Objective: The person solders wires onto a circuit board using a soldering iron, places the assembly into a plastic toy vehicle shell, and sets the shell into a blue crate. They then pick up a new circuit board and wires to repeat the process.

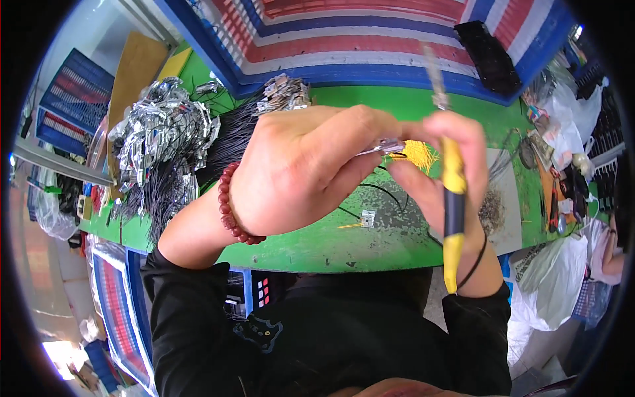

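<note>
My left hand (297,159), with a red bead bracelet at the wrist, pinches a small shiny, partly clear piece (382,145) above the green table. A black wire runs close by the piece. A soldering iron (454,212) with a yellow and black handle lies in my right hand (466,142), its blurred metal tip pointing up and away. The right fingertips are close to the piece; whether they touch it is hidden. Beneath the hands, a small pale square part (368,218) with a yellow wire lies on the table. Behind the fingers shows a bunch of yellow wires (420,155).
To the left are heaped silvery parts (165,126) with black wires (231,135). A blue-framed crate with a striped lining (344,49) stands at the back, a black strip (488,56) on it. Plastic bags (555,278) and tools crowd the right. A grey board (506,198) bears dark debris.
</note>
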A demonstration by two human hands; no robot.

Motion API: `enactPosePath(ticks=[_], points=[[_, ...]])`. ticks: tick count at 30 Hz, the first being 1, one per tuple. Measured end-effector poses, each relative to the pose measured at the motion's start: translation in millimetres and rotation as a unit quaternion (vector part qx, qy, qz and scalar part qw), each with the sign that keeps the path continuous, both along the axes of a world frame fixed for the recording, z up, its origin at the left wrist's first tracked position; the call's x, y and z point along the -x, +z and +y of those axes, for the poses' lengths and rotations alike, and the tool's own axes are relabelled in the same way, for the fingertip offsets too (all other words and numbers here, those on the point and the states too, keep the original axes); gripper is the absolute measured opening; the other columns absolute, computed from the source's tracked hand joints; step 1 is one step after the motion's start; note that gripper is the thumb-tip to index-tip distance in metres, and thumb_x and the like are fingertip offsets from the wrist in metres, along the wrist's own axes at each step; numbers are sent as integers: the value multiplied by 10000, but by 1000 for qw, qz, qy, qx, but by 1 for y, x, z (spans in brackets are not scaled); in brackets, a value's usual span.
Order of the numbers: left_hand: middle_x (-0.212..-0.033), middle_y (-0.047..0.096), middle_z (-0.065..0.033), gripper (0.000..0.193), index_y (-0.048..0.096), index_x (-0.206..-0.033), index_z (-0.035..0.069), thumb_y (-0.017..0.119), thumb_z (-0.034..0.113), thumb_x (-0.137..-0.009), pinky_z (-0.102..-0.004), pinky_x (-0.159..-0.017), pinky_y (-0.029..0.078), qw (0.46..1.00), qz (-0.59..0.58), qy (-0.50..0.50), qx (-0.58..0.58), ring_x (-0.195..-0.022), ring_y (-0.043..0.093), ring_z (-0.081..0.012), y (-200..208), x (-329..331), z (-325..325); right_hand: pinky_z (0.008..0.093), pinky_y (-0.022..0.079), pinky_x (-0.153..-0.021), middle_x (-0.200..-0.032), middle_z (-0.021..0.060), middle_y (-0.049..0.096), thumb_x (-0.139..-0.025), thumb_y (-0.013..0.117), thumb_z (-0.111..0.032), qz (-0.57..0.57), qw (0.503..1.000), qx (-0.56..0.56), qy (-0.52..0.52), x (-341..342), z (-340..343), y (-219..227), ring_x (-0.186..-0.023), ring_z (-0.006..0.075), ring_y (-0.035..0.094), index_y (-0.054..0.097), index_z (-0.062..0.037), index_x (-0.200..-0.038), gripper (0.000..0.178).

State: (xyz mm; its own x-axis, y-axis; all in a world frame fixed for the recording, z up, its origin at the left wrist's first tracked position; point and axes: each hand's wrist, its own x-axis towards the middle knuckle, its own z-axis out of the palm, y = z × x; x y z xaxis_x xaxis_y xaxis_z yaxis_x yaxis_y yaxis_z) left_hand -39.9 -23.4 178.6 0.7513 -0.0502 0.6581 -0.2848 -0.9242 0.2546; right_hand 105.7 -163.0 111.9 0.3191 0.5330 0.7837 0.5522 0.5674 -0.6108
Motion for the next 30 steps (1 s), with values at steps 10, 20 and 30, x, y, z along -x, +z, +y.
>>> enactPosePath(ticks=[10, 20, 30], points=[[-846, 645, -31, 224, 599, -1110, -29, 624, 6, -891, -196, -593, 461, 925, 134, 9, 357, -700, 572, -42, -37, -30, 17, 270, 505, -529, -820, 57, 667, -845, 681, -74, -150, 987, 17, -49, 5, -24, -27, -605, 147, 629, 615, -113, -1092, 258], [-847, 663, -4, 234, 623, -1119, 7, 640, 101, -906, -209, -555, 456, 780, 155, -8, 606, -666, 567, -53, -110, -20, 43, 292, 434, -444, -694, 41, 630, -677, 766, 58, -328, 936, 61, -115, -21, -16, -66, -509, 195, 582, 605, -119, -1041, 436], [-736, 591, 42, 380, 637, -1218, -35, 658, 49, -848, -195, -549, 396, 809, 187, 316, 460, -630, 474, -16, -205, 115, 72, 323, 419, -518, -685, 3, 593, -787, 635, -34, -260, 895, 359, -45, -2, -59, -128, -584, 204, 593, 639, -147, -1049, 285]])
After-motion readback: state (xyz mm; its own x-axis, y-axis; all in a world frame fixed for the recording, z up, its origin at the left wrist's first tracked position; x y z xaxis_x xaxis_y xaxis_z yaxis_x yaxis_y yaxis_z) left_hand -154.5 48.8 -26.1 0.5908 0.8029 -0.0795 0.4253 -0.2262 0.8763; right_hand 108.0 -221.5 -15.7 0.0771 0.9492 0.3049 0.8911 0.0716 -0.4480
